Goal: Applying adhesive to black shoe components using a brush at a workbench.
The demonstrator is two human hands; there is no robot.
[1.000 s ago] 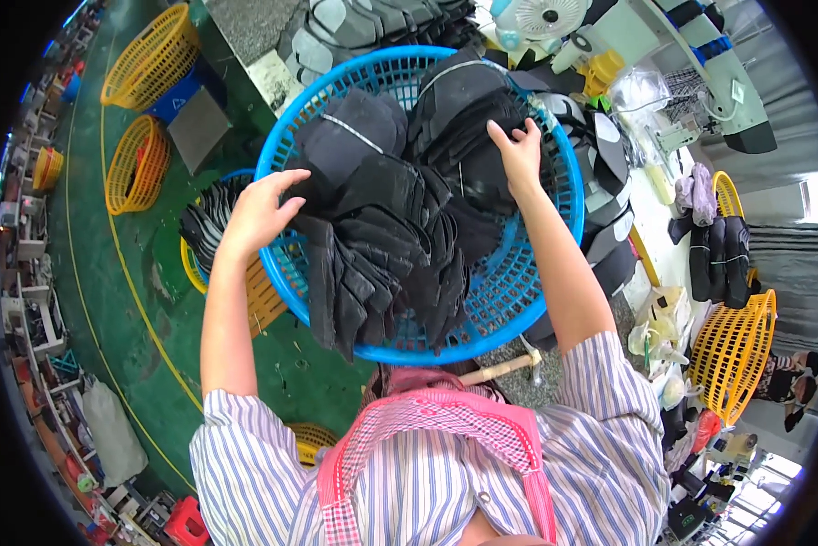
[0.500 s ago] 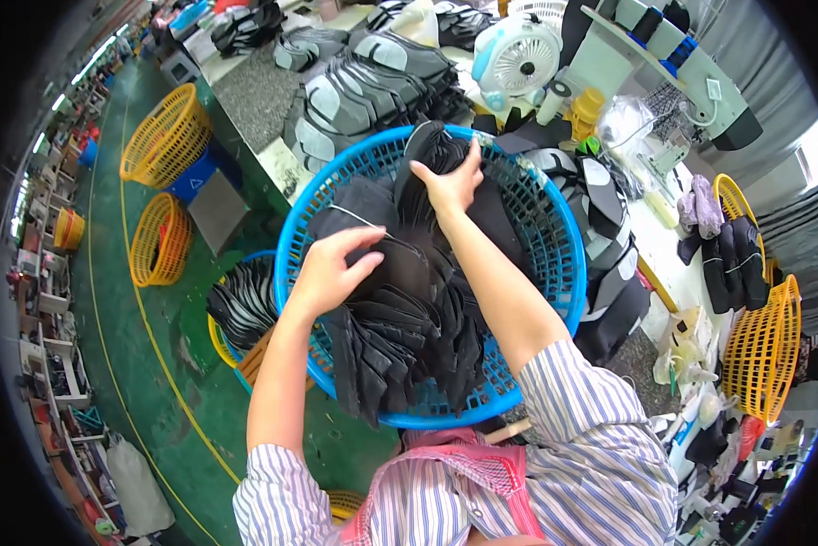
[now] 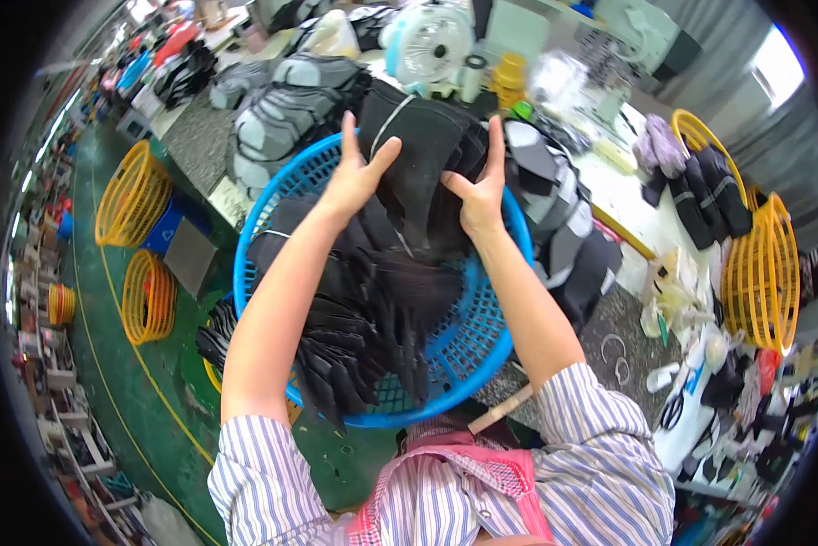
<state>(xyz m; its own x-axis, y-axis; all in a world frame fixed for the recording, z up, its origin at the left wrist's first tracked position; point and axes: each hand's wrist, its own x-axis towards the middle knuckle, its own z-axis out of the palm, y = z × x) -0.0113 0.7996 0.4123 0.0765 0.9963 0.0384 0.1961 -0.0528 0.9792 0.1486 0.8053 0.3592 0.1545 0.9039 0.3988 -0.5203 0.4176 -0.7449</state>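
Note:
A bundle of black, cut fabric pieces [image 3: 420, 150], with a pale band round it, is raised over the far side of a blue plastic basket [image 3: 468, 398]. My left hand [image 3: 354, 180] grips its left side, thumb on the front face. On its right side my right hand [image 3: 478, 189] is closed, the thumb in front; the fingertips of both hands are partly hidden behind it. Below lie more black fabric pieces [image 3: 336, 341], stacked and fanned out in the basket, some under another pale band.
Grey and black cut pieces [image 3: 286, 114] are heaped on the table behind the basket, near a white fan [image 3: 430, 45]. Yellow baskets [image 3: 136, 196] stand on the green floor to the left. At the right are another yellow basket [image 3: 762, 273] and black rolls [image 3: 709, 196].
My left hand has moved from above the pile to the bundle's left side. The bundle is now higher, tilted and held between both hands. The whole view has shifted.

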